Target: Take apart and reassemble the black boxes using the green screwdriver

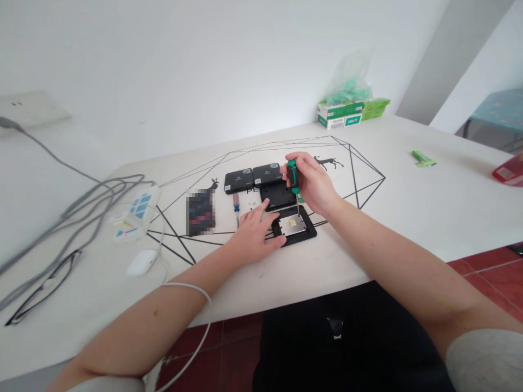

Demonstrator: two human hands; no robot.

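My right hand (pixel 311 182) is closed round a green-handled screwdriver (pixel 292 175), held upright with its tip down on an opened black device (pixel 295 227) that shows a metal plate inside. My left hand (pixel 254 235) lies flat with fingers spread, pressing on the left edge of that device. Just behind it lies a black cover (pixel 278 195). Two more closed black boxes (pixel 252 177) sit side by side further back. A small red-and-blue screwdriver (pixel 236 208) lies left of the cover, with tiny screws beside it.
A power strip (pixel 137 213) with grey cables, a white mouse (pixel 141 263) and a pair of glasses (pixel 44 286) lie at the left. Green-and-white boxes (pixel 347 113) stand at the back right. A green object (pixel 423 159) and a red item (pixel 509 171) are far right.
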